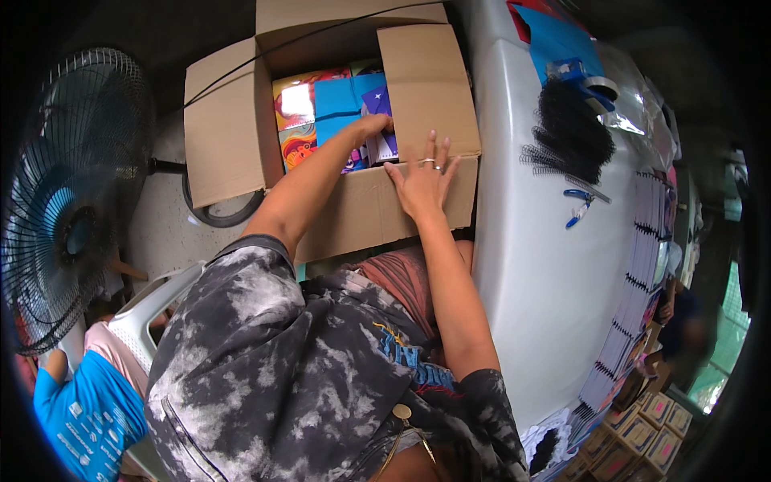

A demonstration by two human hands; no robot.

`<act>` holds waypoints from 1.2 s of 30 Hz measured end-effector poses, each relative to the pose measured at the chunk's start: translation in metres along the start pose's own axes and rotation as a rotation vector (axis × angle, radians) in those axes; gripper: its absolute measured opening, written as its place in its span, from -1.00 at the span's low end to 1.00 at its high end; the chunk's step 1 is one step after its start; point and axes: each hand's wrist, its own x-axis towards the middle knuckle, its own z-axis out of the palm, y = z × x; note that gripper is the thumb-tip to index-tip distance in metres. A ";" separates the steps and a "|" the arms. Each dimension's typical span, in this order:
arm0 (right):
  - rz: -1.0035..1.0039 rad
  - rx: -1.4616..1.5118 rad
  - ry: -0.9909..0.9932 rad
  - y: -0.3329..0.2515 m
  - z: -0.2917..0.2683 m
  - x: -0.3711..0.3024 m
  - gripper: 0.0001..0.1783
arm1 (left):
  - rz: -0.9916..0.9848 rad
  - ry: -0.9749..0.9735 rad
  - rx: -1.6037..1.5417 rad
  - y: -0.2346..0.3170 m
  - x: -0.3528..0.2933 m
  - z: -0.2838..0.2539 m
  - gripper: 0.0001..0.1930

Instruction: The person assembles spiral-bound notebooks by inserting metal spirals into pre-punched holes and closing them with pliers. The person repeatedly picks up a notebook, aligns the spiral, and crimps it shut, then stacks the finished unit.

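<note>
An open cardboard box (361,213) stands in front of me, packed with colourful spiral notebooks (299,145). Light blue covers (337,100) lie among them. My left hand (373,127) reaches into the box's right side, its fingers bent over a purple notebook (377,100) and partly hidden beside the flap. White spiral-bound page edges show just below that hand. My right hand (426,178) lies spread on the right box flap (426,80), near its lower corner; its fingers are apart, with rings on, and hold nothing.
A large fan (76,217) stands at left, above a person's blue shirt (92,410) and a white plastic chair (152,313). On the silver-covered table (554,297) are black binding coils (570,132), blue-handled pliers (577,207), a tape dispenser (582,80) and stacked notebooks (618,321). Small boxes (642,434) are stacked lower right.
</note>
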 end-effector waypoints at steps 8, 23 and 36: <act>0.143 0.178 -0.245 0.054 0.006 -0.019 -0.02 | -0.147 -0.036 -0.705 -0.001 -0.001 -0.001 -0.58; 0.087 0.275 -0.266 0.063 0.010 -0.021 0.23 | 0.084 0.085 -0.523 0.019 -0.021 -0.002 0.05; 0.103 0.285 -0.233 0.060 0.012 -0.024 0.28 | 0.074 -0.149 -0.752 0.023 -0.032 0.009 -0.14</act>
